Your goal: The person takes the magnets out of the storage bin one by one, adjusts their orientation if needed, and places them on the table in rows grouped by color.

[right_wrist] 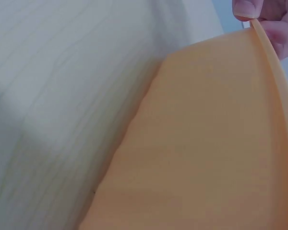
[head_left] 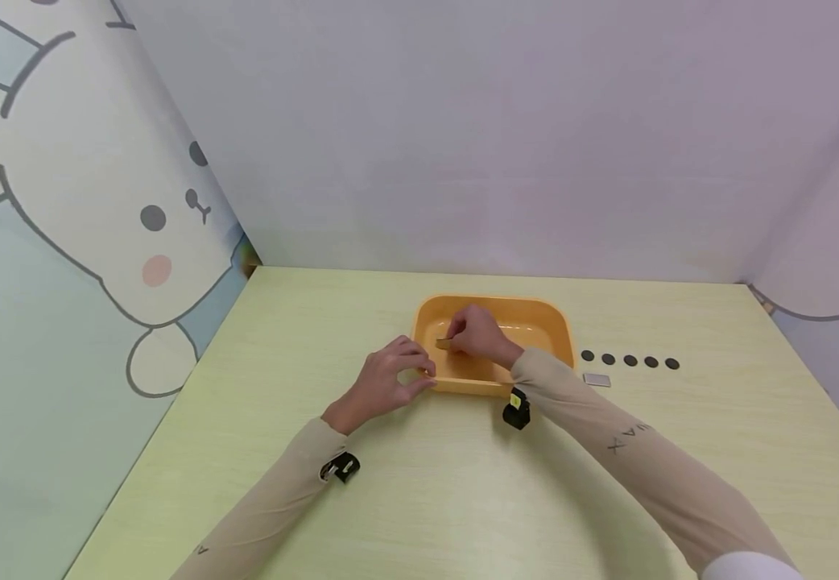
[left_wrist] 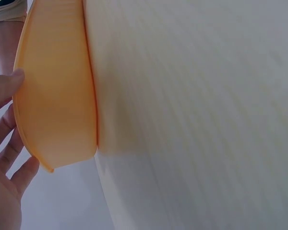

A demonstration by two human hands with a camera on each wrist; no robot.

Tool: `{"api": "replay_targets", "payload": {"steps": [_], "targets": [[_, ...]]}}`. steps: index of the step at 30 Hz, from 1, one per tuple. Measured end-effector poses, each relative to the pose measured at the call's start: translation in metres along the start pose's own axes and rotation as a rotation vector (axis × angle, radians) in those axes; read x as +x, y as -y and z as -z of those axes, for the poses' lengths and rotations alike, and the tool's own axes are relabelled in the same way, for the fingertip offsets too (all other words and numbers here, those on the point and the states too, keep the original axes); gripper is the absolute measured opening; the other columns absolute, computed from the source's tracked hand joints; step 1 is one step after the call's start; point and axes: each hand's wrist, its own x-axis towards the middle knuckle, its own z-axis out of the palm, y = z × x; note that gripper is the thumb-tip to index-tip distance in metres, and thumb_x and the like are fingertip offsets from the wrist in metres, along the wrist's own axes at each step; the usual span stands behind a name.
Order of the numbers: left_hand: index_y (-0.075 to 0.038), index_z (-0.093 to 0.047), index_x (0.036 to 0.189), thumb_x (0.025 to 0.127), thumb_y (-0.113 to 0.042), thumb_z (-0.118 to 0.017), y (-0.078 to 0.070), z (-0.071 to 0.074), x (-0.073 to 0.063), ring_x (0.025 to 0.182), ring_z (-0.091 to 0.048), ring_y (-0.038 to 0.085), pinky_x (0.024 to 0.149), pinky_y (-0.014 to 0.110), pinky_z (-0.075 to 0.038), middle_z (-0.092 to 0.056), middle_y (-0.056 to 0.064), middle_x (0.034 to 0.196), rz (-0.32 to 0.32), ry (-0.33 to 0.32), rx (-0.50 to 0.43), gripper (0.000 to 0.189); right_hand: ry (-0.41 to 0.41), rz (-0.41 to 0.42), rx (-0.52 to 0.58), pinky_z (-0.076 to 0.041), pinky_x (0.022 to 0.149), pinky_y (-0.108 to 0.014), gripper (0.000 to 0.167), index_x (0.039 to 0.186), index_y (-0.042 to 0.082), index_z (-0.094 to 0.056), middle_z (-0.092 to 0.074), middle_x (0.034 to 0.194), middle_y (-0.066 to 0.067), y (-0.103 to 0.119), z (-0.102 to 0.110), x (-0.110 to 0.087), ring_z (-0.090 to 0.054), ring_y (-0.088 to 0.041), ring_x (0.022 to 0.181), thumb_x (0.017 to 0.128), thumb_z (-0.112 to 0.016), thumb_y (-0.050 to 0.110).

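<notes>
An orange plastic tray (head_left: 495, 388) with raised walls rests on the table. My left hand (head_left: 388, 380) holds its near left corner, thumb on the front side and fingers at the rim; the left wrist view shows this hand (left_wrist: 5, 143) at the tray wall (left_wrist: 57, 91). Reaching over the front wall, my right hand (head_left: 479, 332) is inside the tray and pinches a small flat tan piece (head_left: 444, 343). What kind of piece it is cannot be told. From the right wrist, the tray's outer wall (right_wrist: 206, 129) fills much of the view, and the piece is hidden.
Right of the tray, several small black discs (head_left: 630, 361) lie in a row on the light wood-grain table (head_left: 434, 499). A small silver-grey rectangle (head_left: 597, 379) lies just in front of them. A pale wall (head_left: 492, 161) stands behind the table, with cartoon-printed panels at both sides.
</notes>
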Motion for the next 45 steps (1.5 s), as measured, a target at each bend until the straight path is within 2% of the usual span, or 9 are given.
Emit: {"api": "replay_targets", "payload": {"steps": [9, 14, 22, 28, 33, 39, 45], "targets": [[-0.017, -0.071, 0.081, 0.078, -0.02, -0.079, -0.001, 0.0, 0.002, 0.089, -0.052, 0.008, 0.071, 0.024, -0.048, -0.063, -0.007, 0.089, 0.003, 0.01, 0.006, 0.009, -0.041, -0.023, 0.006, -0.044, 0.048, -0.025, 0.005, 0.069, 0.0, -0.074, -0.065, 0.06, -0.004, -0.005, -0.002, -0.001, -0.053, -0.015, 0.052, 0.073, -0.073, -0.001], [-0.018, -0.07, 0.08, 0.077, -0.02, -0.079, -0.001, 0.0, 0.001, 0.088, -0.053, 0.009, 0.07, 0.024, -0.048, -0.063, -0.007, 0.088, 0.001, 0.005, 0.018, 0.01, -0.041, -0.034, 0.03, -0.046, 0.051, -0.025, 0.003, 0.074, -0.001, -0.074, -0.067, 0.066, -0.005, -0.004, -0.002, -0.004, -0.055, -0.017, 0.056, 0.076, -0.074, 0.001], [-0.019, -0.07, 0.08, 0.078, -0.021, -0.079, 0.0, -0.001, 0.0, 0.088, -0.053, 0.008, 0.069, 0.023, -0.048, -0.063, -0.007, 0.088, -0.008, -0.001, 0.028, 0.01, -0.045, -0.006, 0.055, -0.047, 0.056, -0.027, 0.015, 0.08, -0.002, -0.074, -0.068, 0.072, -0.007, -0.004, 0.0, -0.007, -0.058, -0.019, 0.063, 0.076, -0.08, 0.011], [-0.019, -0.07, 0.081, 0.078, -0.021, -0.079, 0.001, -0.002, 0.0, 0.088, -0.052, 0.008, 0.07, 0.023, -0.048, -0.063, -0.007, 0.088, 0.001, 0.01, 0.032, 0.01, -0.008, -0.049, 0.136, -0.05, 0.056, -0.027, 0.016, 0.085, -0.005, -0.073, -0.068, 0.073, -0.01, -0.002, 0.003, -0.013, -0.063, -0.027, 0.064, 0.077, -0.078, 0.008], [-0.019, -0.07, 0.081, 0.078, -0.022, -0.079, 0.002, -0.002, 0.0, 0.088, -0.052, 0.007, 0.07, 0.023, -0.048, -0.063, -0.008, 0.088, -0.004, 0.004, 0.034, 0.01, 0.005, -0.097, 0.207, -0.053, 0.062, -0.03, 0.012, 0.086, -0.004, -0.073, -0.069, 0.08, -0.011, -0.004, 0.005, -0.016, -0.065, -0.025, 0.067, 0.079, -0.075, 0.005], [-0.019, -0.07, 0.081, 0.079, -0.023, -0.078, 0.003, -0.003, 0.0, 0.089, -0.052, 0.007, 0.071, 0.023, -0.048, -0.063, -0.008, 0.088, -0.003, 0.002, 0.038, 0.009, 0.028, -0.165, 0.36, -0.054, 0.067, -0.033, 0.01, 0.089, -0.005, -0.073, -0.069, 0.089, -0.015, -0.01, 0.011, -0.018, -0.066, -0.023, 0.071, 0.081, -0.07, 0.001], [-0.019, -0.07, 0.08, 0.078, -0.024, -0.079, 0.002, -0.003, 0.0, 0.09, -0.053, 0.008, 0.072, 0.023, -0.049, -0.064, -0.007, 0.089, -0.001, 0.004, 0.035, 0.01, 0.064, -0.22, 0.512, -0.055, 0.073, -0.038, 0.016, 0.096, -0.011, -0.069, -0.067, 0.095, -0.019, -0.013, 0.02, -0.022, -0.068, -0.027, 0.076, 0.084, -0.066, -0.002]]}}
